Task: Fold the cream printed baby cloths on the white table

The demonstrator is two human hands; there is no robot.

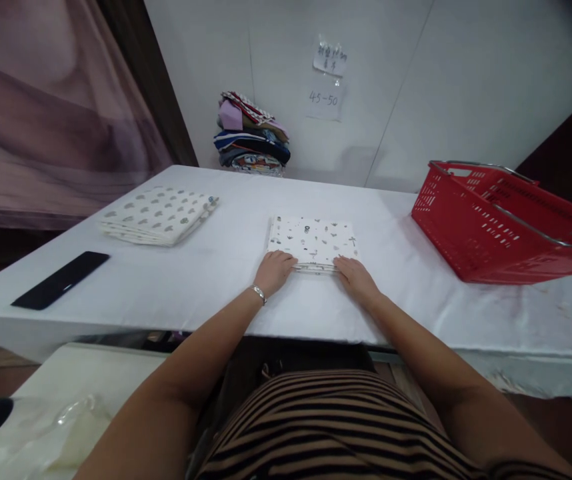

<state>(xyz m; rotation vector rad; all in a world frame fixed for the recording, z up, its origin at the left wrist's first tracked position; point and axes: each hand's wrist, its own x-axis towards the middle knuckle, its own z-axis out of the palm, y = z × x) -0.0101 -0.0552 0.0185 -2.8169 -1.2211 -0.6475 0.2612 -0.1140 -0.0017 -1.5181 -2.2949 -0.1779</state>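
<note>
A folded white cloth with small printed figures (313, 241) lies flat in the middle of the white table (206, 280). My left hand (273, 270) rests at its near left corner, fingers curled on the edge. At the near right corner sits my right hand (356, 277), fingers touching the cloth's edge. A bracelet circles my left wrist. Whether either hand grips the cloth or only presses on it cannot be told.
A second folded patterned cloth (159, 215) lies at the left. A black flat device (61, 280) is near the left edge. A red basket (503, 220) stands at the right. A pile of folded clothes (251, 137) sits against the back wall.
</note>
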